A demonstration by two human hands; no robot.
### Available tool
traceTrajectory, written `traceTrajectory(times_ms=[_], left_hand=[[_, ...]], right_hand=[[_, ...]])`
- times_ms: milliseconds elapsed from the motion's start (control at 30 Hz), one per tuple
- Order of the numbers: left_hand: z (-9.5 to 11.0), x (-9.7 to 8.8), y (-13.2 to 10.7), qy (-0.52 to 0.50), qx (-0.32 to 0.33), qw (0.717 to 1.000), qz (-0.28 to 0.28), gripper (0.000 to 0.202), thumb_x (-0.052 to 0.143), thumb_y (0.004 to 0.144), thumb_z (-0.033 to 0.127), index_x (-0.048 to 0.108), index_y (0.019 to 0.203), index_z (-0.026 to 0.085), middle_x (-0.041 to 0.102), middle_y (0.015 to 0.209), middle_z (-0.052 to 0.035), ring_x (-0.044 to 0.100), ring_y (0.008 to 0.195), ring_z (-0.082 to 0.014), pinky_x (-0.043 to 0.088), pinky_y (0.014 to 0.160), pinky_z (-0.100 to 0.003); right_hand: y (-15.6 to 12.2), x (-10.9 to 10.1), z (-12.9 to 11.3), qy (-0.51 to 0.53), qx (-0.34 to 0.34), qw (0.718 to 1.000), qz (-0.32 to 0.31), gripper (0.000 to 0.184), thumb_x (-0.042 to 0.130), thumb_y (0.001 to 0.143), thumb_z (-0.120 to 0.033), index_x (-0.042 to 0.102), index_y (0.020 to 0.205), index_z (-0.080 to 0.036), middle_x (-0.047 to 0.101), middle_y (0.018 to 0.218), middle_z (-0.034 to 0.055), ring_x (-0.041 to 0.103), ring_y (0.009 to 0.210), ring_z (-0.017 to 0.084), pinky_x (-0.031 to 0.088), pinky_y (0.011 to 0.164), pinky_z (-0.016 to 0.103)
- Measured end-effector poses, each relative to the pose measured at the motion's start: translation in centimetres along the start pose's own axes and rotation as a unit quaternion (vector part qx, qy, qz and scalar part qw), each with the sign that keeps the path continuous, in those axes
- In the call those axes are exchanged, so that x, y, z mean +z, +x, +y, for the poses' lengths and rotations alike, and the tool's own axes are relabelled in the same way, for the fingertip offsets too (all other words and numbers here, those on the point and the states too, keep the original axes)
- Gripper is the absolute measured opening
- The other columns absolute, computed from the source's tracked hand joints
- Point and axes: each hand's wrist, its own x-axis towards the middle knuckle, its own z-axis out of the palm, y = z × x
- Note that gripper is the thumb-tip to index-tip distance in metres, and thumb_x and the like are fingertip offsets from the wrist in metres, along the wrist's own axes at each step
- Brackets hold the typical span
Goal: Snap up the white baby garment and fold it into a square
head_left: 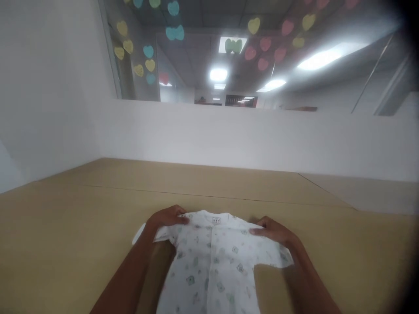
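Observation:
A white short-sleeved baby shirt (225, 257) with small green and grey prints is spread front side up, its neckline facing away from me. A closed front seam runs down its middle, and a small printed label shows inside the collar. My left hand (168, 216) pinches the shirt at the left shoulder, thumb on top. At the right shoulder my right hand (273, 230) grips the cloth in the same way, its thumb lying over the fabric. Both sleeves hang out past the wrists. The shirt's lower end runs out of the bottom of the view.
Beneath the shirt is a tan tabletop (81, 222) with a thin seam line across it. A white wall (209, 135) rises behind the table, another at the left. Above it, a window (203, 56) carries heart-shaped paper notes, with ceiling lights showing in the glass.

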Motion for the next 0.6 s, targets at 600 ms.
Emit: traceTrajectory(times_ms=[600], left_hand=[[5.8, -6.7, -1.0, 0.163, 0.179, 0.864, 0.442, 0.018, 0.059, 0.078, 0.022, 0.071, 0.089, 0.017, 0.072, 0.089, -0.0029, 0.064, 0.081, -0.0167, 0.044, 0.072, -0.023]], right_hand=[[0.7, -4.5, -3.6, -0.176, -0.219, 0.803, 0.526, 0.028, 0.051, 0.082, -0.028, 0.073, 0.095, -0.018, 0.076, 0.095, 0.0085, 0.069, 0.083, 0.022, 0.053, 0.077, 0.032]])
